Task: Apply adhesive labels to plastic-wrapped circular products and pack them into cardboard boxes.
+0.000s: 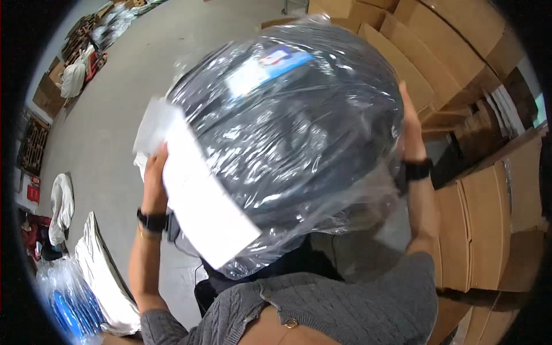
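A large dark bundle in shiny clear plastic wrap point(299, 132) is held up before my body, filling the middle of the view. Near its far edge lies a blue and white label point(267, 70). White paper sheets point(201, 195) run along its left side. My left hand point(155, 172) grips that side, thumb against the paper, its other fingers hidden underneath. On the opposite side my right hand point(411, 126) clasps the bundle's edge, with most fingers out of sight behind the plastic.
Cardboard boxes point(477, 224) are stacked close on my right and at the far right. At lower left are white sacks point(103, 276) and a plastic-wrapped blue stack point(72, 305). Wooden pallets point(33, 144) stand along the left wall, beyond the grey floor point(115, 132).
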A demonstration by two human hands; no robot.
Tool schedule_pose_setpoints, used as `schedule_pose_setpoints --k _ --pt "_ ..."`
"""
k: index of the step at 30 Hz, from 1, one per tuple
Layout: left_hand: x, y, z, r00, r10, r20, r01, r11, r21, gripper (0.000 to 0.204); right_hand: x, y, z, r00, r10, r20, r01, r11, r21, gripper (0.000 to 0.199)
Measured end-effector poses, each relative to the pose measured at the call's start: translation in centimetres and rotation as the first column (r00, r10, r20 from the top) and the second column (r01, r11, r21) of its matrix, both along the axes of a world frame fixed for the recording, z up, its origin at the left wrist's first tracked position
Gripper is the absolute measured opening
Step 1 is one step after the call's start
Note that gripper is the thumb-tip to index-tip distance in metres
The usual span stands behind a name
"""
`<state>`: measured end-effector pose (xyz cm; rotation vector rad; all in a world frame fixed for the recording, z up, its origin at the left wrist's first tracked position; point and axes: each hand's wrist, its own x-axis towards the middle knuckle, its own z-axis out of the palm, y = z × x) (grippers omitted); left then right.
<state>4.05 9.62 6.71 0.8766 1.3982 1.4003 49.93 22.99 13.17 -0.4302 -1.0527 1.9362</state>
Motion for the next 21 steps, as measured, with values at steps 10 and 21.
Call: schedule_pose_setpoints --k 10,21 --pt "14.5 25.6 5.2 0.976 -0.216 0.001 0.208 0.938 0.277 0.028 14.6 10.2 -10.4 0.819 -0.496 0.288 0.433 0.864 0.257 0.039" --pt "7.5 21.8 3.0 0.952 0.139 -0.274 -0.045 0.945 0.325 0.035 11.9 12.6 -5.6 0.609 -0.489 0.625 0.330 0.872 0.361 0.031"
